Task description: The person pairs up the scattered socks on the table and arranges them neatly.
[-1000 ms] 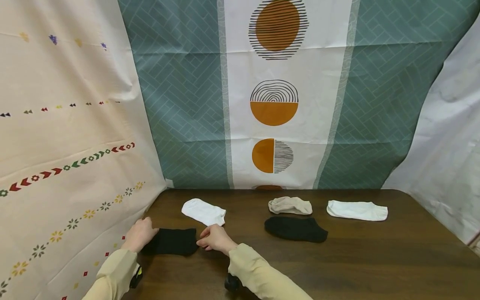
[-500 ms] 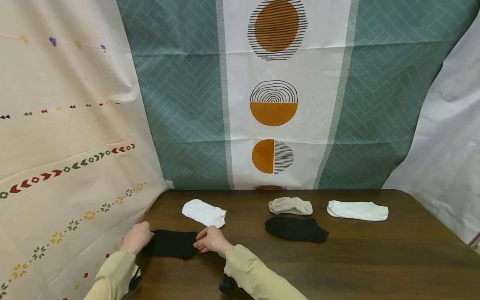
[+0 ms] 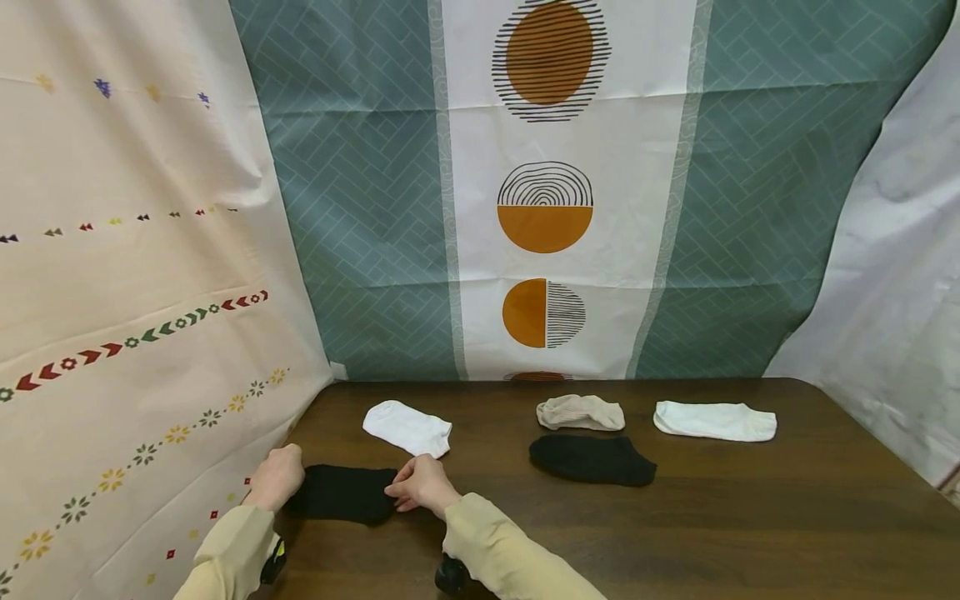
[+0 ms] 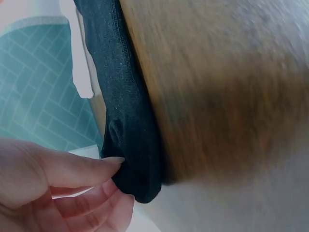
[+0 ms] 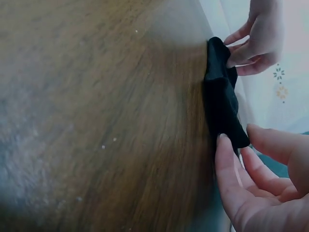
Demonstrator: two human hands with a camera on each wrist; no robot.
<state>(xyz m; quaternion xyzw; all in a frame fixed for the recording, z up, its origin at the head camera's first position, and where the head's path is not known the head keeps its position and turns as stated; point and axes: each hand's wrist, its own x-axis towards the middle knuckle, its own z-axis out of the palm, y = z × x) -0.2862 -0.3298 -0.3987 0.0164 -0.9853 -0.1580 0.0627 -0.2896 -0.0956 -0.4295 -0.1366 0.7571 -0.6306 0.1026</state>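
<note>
A black sock (image 3: 341, 493) lies stretched sideways at the table's left side, a hand at each end. The left hand (image 3: 276, 478) pinches its rounded left end between thumb and fingers; in the left wrist view the thumb (image 4: 91, 166) presses on the black cloth (image 4: 128, 106). At the other end the right hand (image 3: 424, 485) pinches the sock's straight edge, and the right wrist view has its thumb and fingers (image 5: 227, 164) on either side of that edge. Just behind the right hand is a white ankle sock (image 3: 407, 427).
Further right on the brown wooden table (image 3: 480, 550) lie a bunched beige sock (image 3: 580, 412), a second black sock (image 3: 592, 459) and another white sock (image 3: 715, 422). A patterned cream cloth (image 3: 150, 400) hangs along the left edge, with a green and white cloth (image 3: 375, 250) behind.
Both hands have drawn the black sock slightly toward the person, and the right hand has shifted a little left. The other socks stay where they were.
</note>
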